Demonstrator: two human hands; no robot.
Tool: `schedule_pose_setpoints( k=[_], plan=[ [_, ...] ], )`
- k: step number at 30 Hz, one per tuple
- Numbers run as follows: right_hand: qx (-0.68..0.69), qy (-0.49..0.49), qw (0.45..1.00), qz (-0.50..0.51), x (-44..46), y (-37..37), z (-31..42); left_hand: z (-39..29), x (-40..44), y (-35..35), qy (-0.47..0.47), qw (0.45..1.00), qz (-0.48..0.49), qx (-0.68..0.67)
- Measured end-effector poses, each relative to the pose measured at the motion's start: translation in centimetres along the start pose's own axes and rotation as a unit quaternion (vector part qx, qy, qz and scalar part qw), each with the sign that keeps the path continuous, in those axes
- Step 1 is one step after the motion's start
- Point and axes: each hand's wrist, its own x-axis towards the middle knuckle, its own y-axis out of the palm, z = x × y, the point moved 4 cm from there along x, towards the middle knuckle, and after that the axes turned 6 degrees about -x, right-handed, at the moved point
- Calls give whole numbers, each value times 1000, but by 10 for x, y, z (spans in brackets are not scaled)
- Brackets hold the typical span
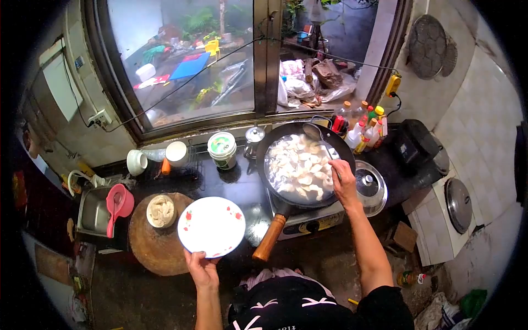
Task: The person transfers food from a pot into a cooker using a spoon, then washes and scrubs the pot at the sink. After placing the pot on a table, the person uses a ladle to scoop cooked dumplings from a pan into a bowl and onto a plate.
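Observation:
My left hand (201, 268) grips the lower edge of a white plate (212, 226) with red flowers near its rim. The plate is tilted toward me, beside the wok. My right hand (344, 180) is closed around the handle of a metal ladle (312, 131), whose bowl lies at the far edge of the wok. Many pale dumplings (302, 165) float in water in the black wok (262, 157), which sits on a gas stove (308, 224). The wok's wooden handle (269, 239) points toward me.
Left of the plate, a bowl of pale food (161, 211) stands on a round wooden board (157, 250). A pink dipper (120, 202) rests at the sink (91, 212). A white tub (222, 149) stands behind. Right of the wok are a lid (373, 190) and several bottles (360, 129).

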Motion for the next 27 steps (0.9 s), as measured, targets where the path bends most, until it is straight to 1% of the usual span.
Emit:
schedule_pose_setpoints(
  k=[3, 6, 9, 12, 18, 24, 27],
  plan=[
    [23, 32, 999, -7, -2, -1, 0, 2, 2, 1, 2, 1000, -4, 3],
    [33, 92, 995, -24, -4, -4, 0, 5, 5, 3, 2, 1000, -5, 4],
    [154, 235, 959, -34, -13, 8, -12, 7, 5, 7, -5, 1000, -9, 8],
    [211, 299, 928, -63, -15, 13, -16, 11, 7, 8, -7, 1000, -21, 4],
    [332, 370, 866, -59, -22, 28, -20, 15, 12, 8, -20, 1000, -15, 13],
    [386, 395, 832, -57, -25, 37, -14, 13, 15, 9, -15, 1000, -7, 11],
    [398, 390, 829, -50, -24, 37, -8, 14, 17, 5, -19, 1000, -12, 9]
  ],
)
